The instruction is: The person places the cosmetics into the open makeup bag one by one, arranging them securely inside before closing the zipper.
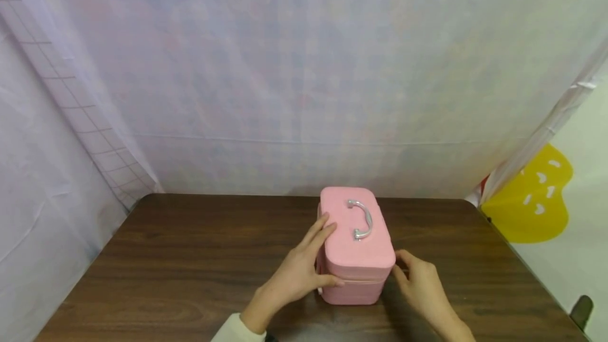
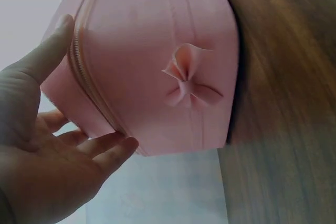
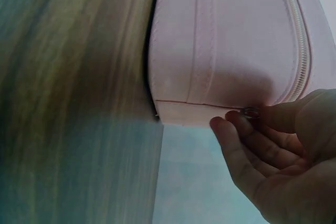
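Observation:
A pink case (image 1: 353,249) with a rounded lid and a silver carrying handle (image 1: 364,220) stands upright on the table. My left hand (image 1: 301,268) rests against its left side, two fingers reaching onto the lid and the thumb across the near end. In the left wrist view, a pink bow (image 2: 189,80) decorates the case's side, below the zipper (image 2: 79,59). My right hand (image 1: 420,281) is at the right side. Between its thumb and forefinger it pinches a small metal zipper pull (image 3: 251,112), seen in the right wrist view next to the zipper teeth.
The dark wooden table (image 1: 199,257) extends to both sides of the case. Behind it hangs a pale curtain (image 1: 304,78). A yellow decoration (image 1: 532,205) is on the wall at the right, beyond the table's edge.

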Demonstrator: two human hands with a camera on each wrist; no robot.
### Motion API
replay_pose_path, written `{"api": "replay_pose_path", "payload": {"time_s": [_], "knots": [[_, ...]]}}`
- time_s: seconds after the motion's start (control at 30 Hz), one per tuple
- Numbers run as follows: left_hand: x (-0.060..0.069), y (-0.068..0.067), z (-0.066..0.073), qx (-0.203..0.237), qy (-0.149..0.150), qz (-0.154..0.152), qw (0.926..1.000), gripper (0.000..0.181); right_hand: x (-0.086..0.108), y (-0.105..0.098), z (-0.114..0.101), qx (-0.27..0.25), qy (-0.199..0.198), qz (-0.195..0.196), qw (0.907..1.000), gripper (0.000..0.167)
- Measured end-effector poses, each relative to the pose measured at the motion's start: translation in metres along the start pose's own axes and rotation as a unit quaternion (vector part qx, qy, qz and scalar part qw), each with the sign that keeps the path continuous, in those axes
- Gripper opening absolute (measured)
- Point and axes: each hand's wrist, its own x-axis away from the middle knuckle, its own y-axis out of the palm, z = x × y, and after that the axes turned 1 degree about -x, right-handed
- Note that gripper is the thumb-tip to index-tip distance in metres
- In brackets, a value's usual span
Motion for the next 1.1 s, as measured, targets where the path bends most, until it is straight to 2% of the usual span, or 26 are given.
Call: {"api": "replay_pose_path", "payload": {"time_s": [0.17, 0.37, 0.63, 0.73, 0.87, 1.1], "knots": [[-0.001, 0.003, 0.004, -0.006, -0.002, 0.004, 1.0, 0.106, 0.001, 0.002, 0.003, 0.005, -0.019, 0.014, 0.9997, 0.02], [-0.001, 0.006, 0.007, -0.017, -0.004, 0.014, 0.9998, 0.106, 0.002, 0.002, 0.005, -0.008, -0.043, -0.003, 0.999, 0.02], [0.0, 0.005, 0.006, -0.009, -0.009, 0.014, 0.9998, 0.104, 0.001, -0.005, 0.005, -0.048, -0.024, -0.026, 0.9982, 0.022], [0.0, 0.005, 0.004, -0.008, -0.008, 0.015, 0.9998, 0.104, 0.0, -0.006, 0.009, -0.053, -0.067, -0.028, 0.996, 0.026], [0.001, 0.005, 0.004, -0.017, -0.008, 0.017, 0.9997, 0.104, -0.001, -0.008, 0.013, -0.058, -0.136, -0.039, 0.9883, 0.031], [0.0, 0.008, 0.005, -0.08, 0.005, 0.022, 0.9965, 0.102, -0.001, -0.018, 0.015, -0.081, -0.172, -0.065, 0.9796, 0.034]]}}
